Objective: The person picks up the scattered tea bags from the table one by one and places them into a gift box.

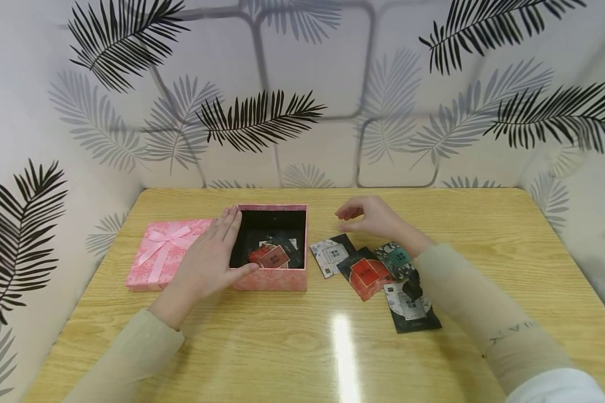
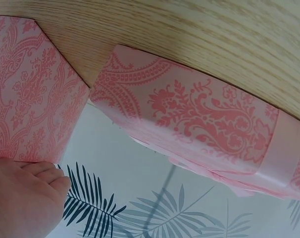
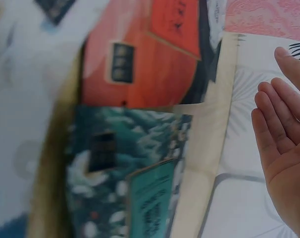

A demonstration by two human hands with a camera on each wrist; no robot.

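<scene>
An open pink patterned box (image 1: 269,280) with a black inside stands left of centre, holding a few flat packets, a red-labelled packet (image 1: 274,257) on top. My left hand (image 1: 209,254) rests along the box's left rim, fingers straight, thumb over the front edge. Right of the box lie several flat printed packets: a white one (image 1: 327,256), a red-and-black one (image 1: 368,277), a green one (image 1: 394,257) and a white-and-black one (image 1: 410,308). Just beyond them my right hand (image 1: 373,215) hovers with loosely bent fingers and nothing in them; the right wrist view shows its bare palm (image 3: 291,173).
The pink box lid (image 1: 146,260) with a ribbon bow (image 1: 168,238) lies on the wooden table (image 1: 262,347), left of the box and partly behind my left hand. A leaf-patterned cloth (image 1: 312,151) rises behind the table's back edge.
</scene>
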